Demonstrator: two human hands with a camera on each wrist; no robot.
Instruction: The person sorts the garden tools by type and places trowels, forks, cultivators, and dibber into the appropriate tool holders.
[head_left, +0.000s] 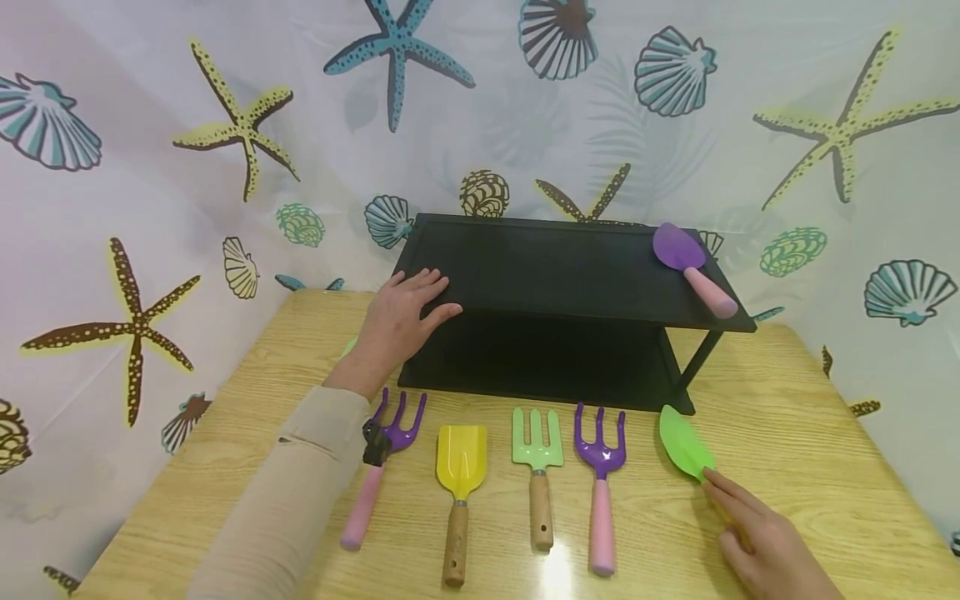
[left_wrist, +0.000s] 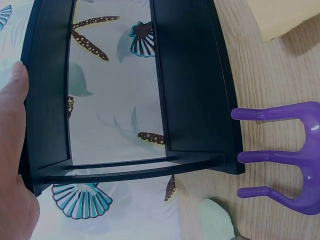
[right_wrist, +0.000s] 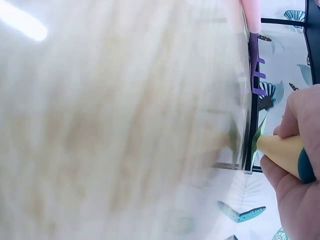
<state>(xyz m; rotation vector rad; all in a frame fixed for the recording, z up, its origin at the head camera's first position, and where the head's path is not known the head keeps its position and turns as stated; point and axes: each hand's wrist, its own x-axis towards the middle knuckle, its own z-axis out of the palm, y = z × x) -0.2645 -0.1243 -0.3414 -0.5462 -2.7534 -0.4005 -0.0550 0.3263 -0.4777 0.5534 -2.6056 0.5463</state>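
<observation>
At the black shelf's front left corner, the left hand rests with fingers extended on the smooth top of the shelf; it hides that corner, and a sliver of a green thing left of the shelf is too covered to name. In front of the shelf's right end, the right hand grips the green trowel, a glossy pointed scoop; its yellow, teal-ended handle is mostly covered in the head view, and the right wrist view shows the blade only as a thin edge. Before the shelf, a purple three-pronged fork is partly hidden by the left wrist's black device; on the shelf's right end lies a rounded purple trowel, its pink handle overhanging the front edge.
</observation>
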